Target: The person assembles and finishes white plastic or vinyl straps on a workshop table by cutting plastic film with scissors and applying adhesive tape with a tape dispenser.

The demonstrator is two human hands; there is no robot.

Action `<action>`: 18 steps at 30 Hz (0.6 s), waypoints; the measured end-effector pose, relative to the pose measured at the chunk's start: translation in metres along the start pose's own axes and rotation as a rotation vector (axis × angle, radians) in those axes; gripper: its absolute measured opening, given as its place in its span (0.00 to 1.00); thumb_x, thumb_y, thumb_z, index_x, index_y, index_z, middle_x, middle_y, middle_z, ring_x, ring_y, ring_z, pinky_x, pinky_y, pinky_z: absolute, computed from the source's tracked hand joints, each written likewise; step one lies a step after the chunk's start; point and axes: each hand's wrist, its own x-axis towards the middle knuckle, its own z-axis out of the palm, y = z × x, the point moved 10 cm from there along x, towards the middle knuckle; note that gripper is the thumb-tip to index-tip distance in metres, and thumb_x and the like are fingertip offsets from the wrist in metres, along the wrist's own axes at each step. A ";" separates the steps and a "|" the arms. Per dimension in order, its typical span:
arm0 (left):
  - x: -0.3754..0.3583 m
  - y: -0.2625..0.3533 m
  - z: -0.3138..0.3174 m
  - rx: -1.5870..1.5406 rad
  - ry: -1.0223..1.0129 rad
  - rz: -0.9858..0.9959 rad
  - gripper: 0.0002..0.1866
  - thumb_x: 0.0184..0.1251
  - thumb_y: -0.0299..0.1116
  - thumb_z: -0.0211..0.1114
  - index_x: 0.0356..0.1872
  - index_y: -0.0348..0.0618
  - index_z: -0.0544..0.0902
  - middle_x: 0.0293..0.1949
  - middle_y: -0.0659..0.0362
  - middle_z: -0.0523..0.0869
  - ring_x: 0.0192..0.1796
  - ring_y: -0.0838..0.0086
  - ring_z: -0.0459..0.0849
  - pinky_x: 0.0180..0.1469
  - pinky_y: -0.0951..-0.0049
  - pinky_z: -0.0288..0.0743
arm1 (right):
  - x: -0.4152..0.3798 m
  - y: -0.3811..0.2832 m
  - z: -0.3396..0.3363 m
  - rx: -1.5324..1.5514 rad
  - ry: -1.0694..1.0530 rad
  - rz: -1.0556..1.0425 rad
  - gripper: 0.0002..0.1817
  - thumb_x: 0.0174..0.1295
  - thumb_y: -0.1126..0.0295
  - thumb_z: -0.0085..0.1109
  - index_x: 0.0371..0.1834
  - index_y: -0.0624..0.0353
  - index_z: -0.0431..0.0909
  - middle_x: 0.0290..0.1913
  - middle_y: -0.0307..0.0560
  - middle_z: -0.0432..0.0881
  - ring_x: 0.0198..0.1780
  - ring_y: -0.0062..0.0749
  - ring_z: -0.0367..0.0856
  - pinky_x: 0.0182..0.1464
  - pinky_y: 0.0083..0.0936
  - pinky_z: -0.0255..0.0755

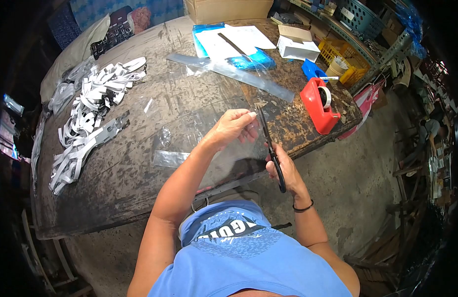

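Observation:
My right hand (283, 166) is closed round the black handles of a pair of scissors (267, 129), whose long blades point away from me over the table edge. Just left of the blades, my left hand (234, 127) has thumb and fingers pinched together. What it pinches is too thin and see-through to make out. Beneath and beside that hand, clear plastic pieces (170, 158) lie on the dark worn table (125, 183). Farther back, a long clear plastic strip (268, 85) lies crosswise. Near my right hand stands a red tape dispenser (320, 106) with a roll in it.
A heap of white straps (90, 109) covers the table's left side. White papers (209, 42) on blue plastic, a small white box (298, 48) and a large cardboard box (229, 10) sit at the back. Right of the table are a yellow crate (343, 54) and shelving.

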 end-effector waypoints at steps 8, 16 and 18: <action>0.000 0.008 0.002 0.085 0.005 0.046 0.17 0.74 0.46 0.55 0.37 0.41 0.80 0.28 0.55 0.87 0.31 0.73 0.86 0.31 0.75 0.75 | -0.002 -0.003 0.000 -0.006 -0.003 0.025 0.49 0.60 0.35 0.58 0.66 0.72 0.64 0.53 0.60 0.76 0.52 0.43 0.77 0.57 0.34 0.70; 0.001 0.009 0.003 0.100 0.008 0.053 0.18 0.74 0.47 0.55 0.36 0.41 0.81 0.29 0.55 0.87 0.31 0.73 0.86 0.32 0.75 0.76 | -0.001 0.001 -0.002 0.005 0.037 -0.012 0.47 0.59 0.37 0.60 0.65 0.71 0.64 0.52 0.59 0.76 0.50 0.40 0.77 0.55 0.32 0.70; 0.002 0.008 0.003 0.095 0.011 0.054 0.18 0.74 0.47 0.55 0.36 0.41 0.81 0.29 0.55 0.87 0.31 0.73 0.86 0.32 0.74 0.76 | -0.002 0.000 -0.002 0.018 0.050 -0.013 0.46 0.60 0.38 0.61 0.65 0.70 0.65 0.51 0.58 0.77 0.50 0.39 0.77 0.55 0.32 0.70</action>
